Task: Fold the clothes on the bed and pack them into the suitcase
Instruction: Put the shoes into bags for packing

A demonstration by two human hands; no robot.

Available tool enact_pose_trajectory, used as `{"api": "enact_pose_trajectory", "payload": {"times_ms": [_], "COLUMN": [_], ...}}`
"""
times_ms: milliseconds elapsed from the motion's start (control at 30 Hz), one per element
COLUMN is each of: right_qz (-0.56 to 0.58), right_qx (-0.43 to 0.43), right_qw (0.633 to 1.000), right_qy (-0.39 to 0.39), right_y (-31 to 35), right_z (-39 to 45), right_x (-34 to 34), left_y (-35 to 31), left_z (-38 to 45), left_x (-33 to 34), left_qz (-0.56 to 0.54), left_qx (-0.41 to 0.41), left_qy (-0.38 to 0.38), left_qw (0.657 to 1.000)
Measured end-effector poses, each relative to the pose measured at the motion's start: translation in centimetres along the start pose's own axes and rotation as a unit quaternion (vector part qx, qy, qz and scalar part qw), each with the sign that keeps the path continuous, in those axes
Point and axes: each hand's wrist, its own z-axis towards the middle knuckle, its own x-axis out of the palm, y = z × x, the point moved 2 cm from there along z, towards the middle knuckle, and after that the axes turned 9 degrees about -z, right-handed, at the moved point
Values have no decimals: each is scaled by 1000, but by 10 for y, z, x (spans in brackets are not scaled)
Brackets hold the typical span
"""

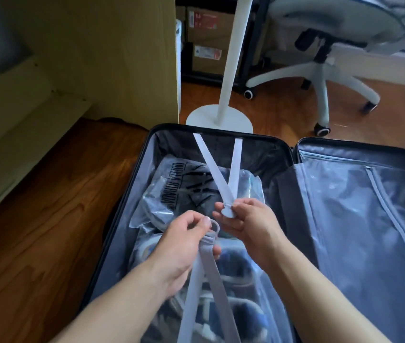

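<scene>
A dark suitcase (226, 133) lies open on the wooden floor. Its left half holds clothes in clear plastic bags (186, 184), one with black lettering. Two pale grey straps run from the far wall (236, 164) down to a round clasp piece, which my right hand (248, 226) pinches. My left hand (186, 241) grips the ring end of the near pair of straps (206, 280) that rises from the front edge. The two clasp halves are a short gap apart above the bags. The right half (359, 219) is covered by a zipped divider with a clear panel.
A white lamp stand with a round base (217, 120) rises just behind the suitcase. A white office chair (320, 70) on castors is at the back right. A pale wooden panel (97, 58) and cardboard boxes (206, 35) are behind; bare wood floor lies to the left.
</scene>
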Motion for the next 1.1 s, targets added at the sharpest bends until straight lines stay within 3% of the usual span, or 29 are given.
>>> {"api": "enact_pose_trajectory", "payload": {"times_ms": [133, 233, 400, 633, 833, 1100], "right_qz": [-42, -21, -13, 61, 84, 22], "right_qx": [19, 39, 55, 97, 89, -16], "right_qw": [997, 995, 993, 988, 989, 998], "right_qy": [54, 86, 107, 102, 85, 54], "right_y": [4, 3, -2, -7, -13, -3], "right_z": [-10, -12, -19, -16, -22, -26], "right_x": [11, 13, 14, 9, 10, 3], "left_y": [1, -3, -6, 6, 13, 3], "left_z": [-7, -11, -11, -2, -1, -1], "left_x": [0, -1, 1, 2, 5, 12], "left_qz": [-22, -18, 124, 209, 236, 267], "left_qx": [0, 63, 217, 304, 297, 205], "left_qy": [-6, -25, -53, -74, -70, -106], "left_qw": [1000, 998, 967, 927, 923, 936]}}
